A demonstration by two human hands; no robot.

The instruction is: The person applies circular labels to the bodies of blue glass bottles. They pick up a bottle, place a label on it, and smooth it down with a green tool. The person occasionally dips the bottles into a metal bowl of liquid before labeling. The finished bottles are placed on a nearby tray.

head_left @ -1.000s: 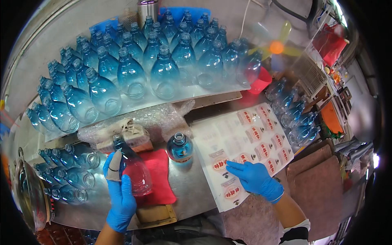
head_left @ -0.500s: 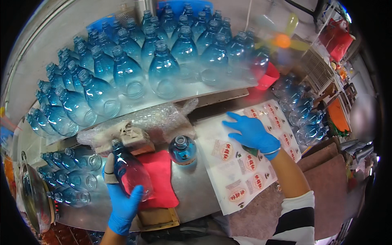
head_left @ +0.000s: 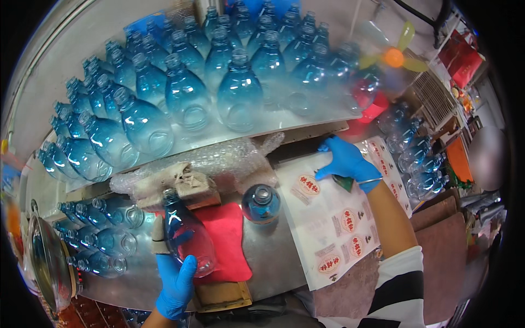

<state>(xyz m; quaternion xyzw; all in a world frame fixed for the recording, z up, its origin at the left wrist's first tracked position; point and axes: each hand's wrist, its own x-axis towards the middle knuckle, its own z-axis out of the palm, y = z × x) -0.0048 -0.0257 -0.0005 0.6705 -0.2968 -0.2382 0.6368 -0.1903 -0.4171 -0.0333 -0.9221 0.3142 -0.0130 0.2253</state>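
A glass bottle [head_left: 188,238], blue at the neck and fading to clear, leans in my left hand [head_left: 176,284]. My fingers wrap its side above a red cloth [head_left: 232,240]; a grey cover sheathes one finger. My right hand [head_left: 350,161] lies at the far edge of printed label sheets [head_left: 322,240], thumb and forefinger spread. Tucked under its palm is a flat dark green piece [head_left: 344,182], partly hidden. Another blue bottle [head_left: 261,204] stands upright between cloth and sheets.
Several rows of blue bottles [head_left: 186,93] crowd a raised white shelf. Bubble wrap [head_left: 202,164] and a folded rag [head_left: 180,185] lie below it. More bottles lie at left [head_left: 116,242] and right [head_left: 413,156]. A metal pan [head_left: 46,262] sits far left, a fan [head_left: 394,57] far right.
My right hand has moved toward the far edge of the sheets, the green piece going with it; the printed label beside it has shifted away too. My left hand still holds the bottle.
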